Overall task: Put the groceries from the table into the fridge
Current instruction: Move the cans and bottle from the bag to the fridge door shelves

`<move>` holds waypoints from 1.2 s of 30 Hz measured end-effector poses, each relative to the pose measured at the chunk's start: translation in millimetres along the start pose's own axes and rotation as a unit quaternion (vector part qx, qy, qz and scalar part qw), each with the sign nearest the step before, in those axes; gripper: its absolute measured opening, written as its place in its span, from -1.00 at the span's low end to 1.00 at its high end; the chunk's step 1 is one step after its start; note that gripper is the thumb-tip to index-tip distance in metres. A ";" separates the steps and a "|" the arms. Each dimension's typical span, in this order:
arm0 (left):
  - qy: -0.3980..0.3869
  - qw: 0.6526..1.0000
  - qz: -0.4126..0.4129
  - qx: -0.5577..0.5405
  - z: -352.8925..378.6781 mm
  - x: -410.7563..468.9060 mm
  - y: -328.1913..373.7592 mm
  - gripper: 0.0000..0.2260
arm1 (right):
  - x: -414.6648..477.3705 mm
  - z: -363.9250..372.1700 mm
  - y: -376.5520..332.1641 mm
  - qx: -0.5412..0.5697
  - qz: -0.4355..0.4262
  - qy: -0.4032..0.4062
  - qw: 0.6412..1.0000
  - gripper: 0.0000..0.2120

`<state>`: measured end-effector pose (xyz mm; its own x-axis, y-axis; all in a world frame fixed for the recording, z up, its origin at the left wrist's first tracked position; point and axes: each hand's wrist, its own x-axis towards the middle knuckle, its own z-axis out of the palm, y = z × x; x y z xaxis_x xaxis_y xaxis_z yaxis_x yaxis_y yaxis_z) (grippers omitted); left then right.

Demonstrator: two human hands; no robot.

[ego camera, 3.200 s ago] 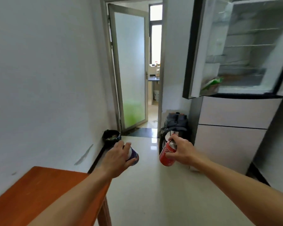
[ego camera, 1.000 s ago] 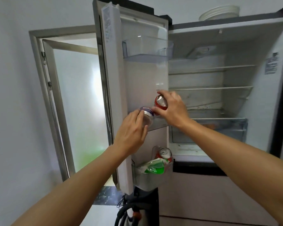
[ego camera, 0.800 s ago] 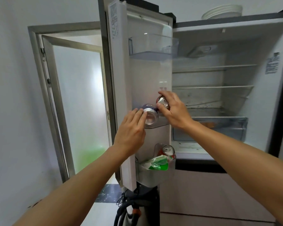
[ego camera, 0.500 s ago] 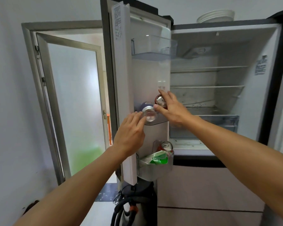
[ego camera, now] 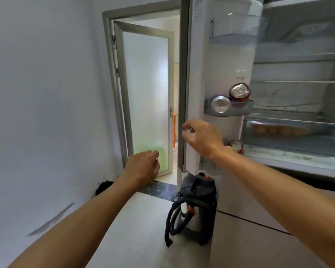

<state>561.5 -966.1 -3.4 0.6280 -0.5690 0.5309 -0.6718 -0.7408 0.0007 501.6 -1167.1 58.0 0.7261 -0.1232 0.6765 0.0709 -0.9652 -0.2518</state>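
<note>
Two cans [ego camera: 230,98] sit in the fridge door [ego camera: 199,74] shelf; left hand [ego camera: 143,167] and right hand [ego camera: 201,138] below it, grips loosely curled, empty; remaining groceries unseen

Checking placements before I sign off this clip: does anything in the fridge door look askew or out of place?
Yes. The two cans in the middle door bin are not upright: the silver-topped can and the red can both tip outward, tops facing the camera.

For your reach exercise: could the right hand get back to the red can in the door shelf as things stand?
Probably yes. The right hand is empty, just below the door shelf; the red can stands exposed above its rim.
</note>
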 end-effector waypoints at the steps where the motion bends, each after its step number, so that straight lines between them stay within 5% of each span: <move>1: -0.014 1.000 -0.025 0.006 -0.8 -24.0 -9.8 -0.82 | -13.4 17.7 -10.6 0.011 -0.004 -0.034 0.999 -0.74; 6: -0.117 0.983 -0.130 0.052 -11.8 -169.9 -62.5 -0.84 | -94.7 97.9 -94.8 0.071 -0.056 -0.189 0.978 -0.76; 12: -0.166 0.943 -0.267 0.108 -61.1 -322.2 -122.5 -0.82 | -174.8 151.3 -221.0 0.129 -0.160 -0.276 0.939 -0.74; 27: -0.185 0.849 -0.470 0.154 -243.4 -665.7 -278.6 -0.85 | -313.5 220.8 -625.7 0.179 -0.341 -0.365 0.848 -0.68; 36: -0.178 0.803 -0.544 0.163 -304.8 -787.2 -367.5 -0.81 | -347.2 257.8 -801.8 0.198 -0.418 -0.376 0.803 -0.67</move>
<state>194.2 -137.2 -163.3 0.8851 0.4567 0.0898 0.4543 -0.8896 0.0465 368.9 -291.0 -153.3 0.5096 0.8469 0.1519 0.8517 -0.4714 -0.2287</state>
